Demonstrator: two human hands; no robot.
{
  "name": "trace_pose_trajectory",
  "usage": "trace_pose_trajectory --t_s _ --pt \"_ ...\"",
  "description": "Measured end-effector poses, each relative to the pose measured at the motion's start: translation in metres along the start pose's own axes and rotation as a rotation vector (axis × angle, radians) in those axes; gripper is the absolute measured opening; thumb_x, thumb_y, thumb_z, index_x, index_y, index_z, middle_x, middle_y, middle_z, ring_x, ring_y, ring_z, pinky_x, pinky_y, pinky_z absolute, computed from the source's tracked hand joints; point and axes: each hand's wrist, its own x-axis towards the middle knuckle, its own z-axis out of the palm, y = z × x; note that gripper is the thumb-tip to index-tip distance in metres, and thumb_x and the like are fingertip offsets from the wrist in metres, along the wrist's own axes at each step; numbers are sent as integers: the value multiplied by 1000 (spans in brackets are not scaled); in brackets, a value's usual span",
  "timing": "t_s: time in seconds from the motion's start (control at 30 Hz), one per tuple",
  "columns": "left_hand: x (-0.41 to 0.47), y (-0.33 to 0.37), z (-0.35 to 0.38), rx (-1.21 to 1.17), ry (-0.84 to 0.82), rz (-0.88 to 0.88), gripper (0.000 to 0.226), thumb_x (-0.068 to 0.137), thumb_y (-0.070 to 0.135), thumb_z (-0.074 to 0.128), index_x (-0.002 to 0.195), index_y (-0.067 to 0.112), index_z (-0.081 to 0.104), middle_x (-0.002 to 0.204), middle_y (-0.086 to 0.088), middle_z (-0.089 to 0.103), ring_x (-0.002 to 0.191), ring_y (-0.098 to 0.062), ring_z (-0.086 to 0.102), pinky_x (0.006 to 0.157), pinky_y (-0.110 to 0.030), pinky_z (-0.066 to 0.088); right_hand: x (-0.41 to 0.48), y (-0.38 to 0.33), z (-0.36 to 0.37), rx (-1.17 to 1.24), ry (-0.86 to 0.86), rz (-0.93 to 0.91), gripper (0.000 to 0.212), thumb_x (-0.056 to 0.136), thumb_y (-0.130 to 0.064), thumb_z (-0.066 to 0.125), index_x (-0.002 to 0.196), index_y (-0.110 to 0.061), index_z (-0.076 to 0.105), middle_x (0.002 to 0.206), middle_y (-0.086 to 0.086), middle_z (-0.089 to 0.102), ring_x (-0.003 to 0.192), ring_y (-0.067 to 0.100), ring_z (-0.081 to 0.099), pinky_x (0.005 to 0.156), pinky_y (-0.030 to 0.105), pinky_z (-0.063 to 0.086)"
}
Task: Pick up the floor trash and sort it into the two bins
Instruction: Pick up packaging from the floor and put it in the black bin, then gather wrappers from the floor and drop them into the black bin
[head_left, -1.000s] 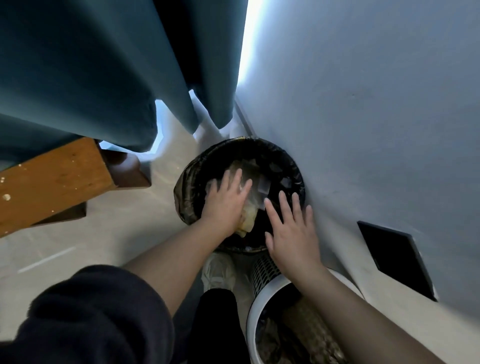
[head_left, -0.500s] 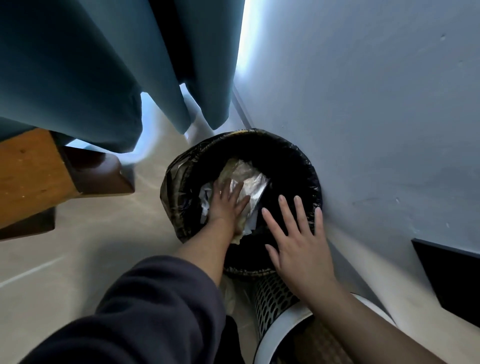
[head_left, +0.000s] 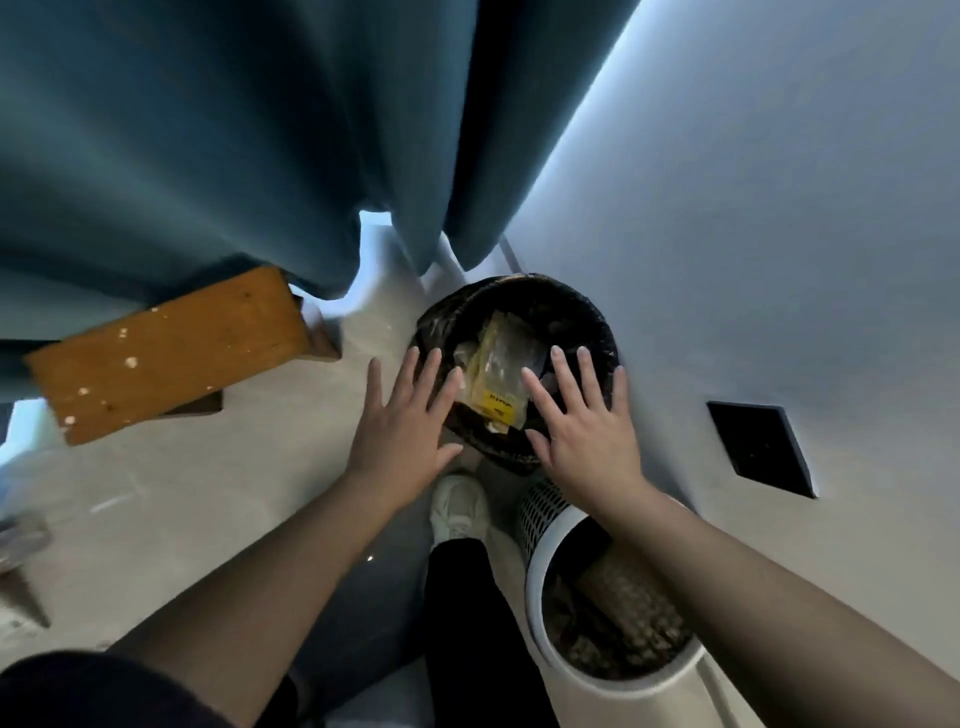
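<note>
A round bin with a black liner (head_left: 582, 306) stands on the floor against the wall. Inside it lies a clear plastic wrapper with a yellow label (head_left: 501, 374) among other scraps. My left hand (head_left: 410, 415) hovers with spread, straight fingers over the bin's near left rim and holds nothing. My right hand (head_left: 582, 421) is spread flat above the bin's near right side, also empty. A white perforated bin (head_left: 550, 597) stands nearer to me, below my right forearm, with brownish trash in it.
A grey wall (head_left: 779, 234) runs along the right, with a dark square panel (head_left: 758, 449) low on it. Teal curtains (head_left: 234, 130) hang behind the bins. A wooden bench (head_left: 166, 353) stands left. My white shoe (head_left: 460, 506) is between the bins.
My left hand has come up out of the black-lined bin, leaving the plastic wrapper inside. Both hands now hover spread above the rim, and the view has pulled back and up.
</note>
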Motion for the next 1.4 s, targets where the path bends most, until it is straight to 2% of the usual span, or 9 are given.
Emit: trace_pose_trajectory --t_s 0.17,0.27,0.4,0.53,0.63,0.8,0.87,1.0,1.4 --pt "-90 -63 1 -102 57 -197 85 82 62 52 149 16 27 156 -14 23 144 -36 19 110 -63 13 -2 -72 -37 -33 -83 -152 62 95 -49 31 152 -28 21 160 11 11 147 37 4 114 63 6" --pt "-149 -107 16 -95 4 -322 86 85 66 44 151 18 16 158 -13 11 146 -35 7 111 -63 8 4 -137 -61 -54 -72 -305 68 93 -47 43 152 -29 17 160 11 11 147 36 4 113 64 4" --pt "-211 -149 41 -89 -13 -407 83 89 66 28 149 19 -6 158 -12 -4 145 -35 -4 112 -60 -1 15 -225 -88 -140 -64 -487 68 98 -54 20 149 -30 -18 157 9 -22 144 35 -19 114 60 -7" --pt "-268 -189 67 -110 -24 -514 82 90 65 31 151 19 3 159 -12 -1 146 -35 -1 112 -61 1 18 -311 -100 -234 -38 -573 69 96 -60 13 149 -29 -19 156 10 -25 144 36 -19 114 61 -6" --pt "-316 -219 94 -172 -32 -614 83 89 62 41 151 18 10 159 -14 4 146 -36 3 111 -61 2 14 -375 -98 -306 -64 -634 71 96 -61 13 148 -29 -22 155 9 -29 144 36 -20 113 58 -8" --pt "-397 -257 155 -322 -44 -652 91 67 57 74 140 11 44 148 -19 36 137 -39 33 106 -64 24 4 -476 -81 -382 -138 -727 74 98 -56 28 149 -30 -19 158 8 -23 145 35 -16 114 57 -2" --pt "-422 -268 179 -374 -115 -686 92 72 58 69 145 13 35 152 -17 27 141 -37 23 109 -63 14 3 -514 -73 -397 -174 -748 77 98 -52 35 150 -31 -17 158 7 -23 146 34 -16 115 57 -1" --pt "-448 -281 235 -438 -225 -750 86 93 60 37 146 15 -14 154 -13 -18 143 -34 -16 108 -61 -12 15 -585 -45 -437 -238 -785 81 96 -48 43 149 -35 -16 158 4 -23 146 32 -17 115 58 1" --pt "-415 -290 448 -664 -437 -975 88 91 58 42 152 15 -6 159 -13 -8 145 -35 -9 110 -63 -7 132 -702 115 -611 -302 -819 87 91 -46 55 151 -34 -8 160 5 -18 145 41 -9 111 66 13"
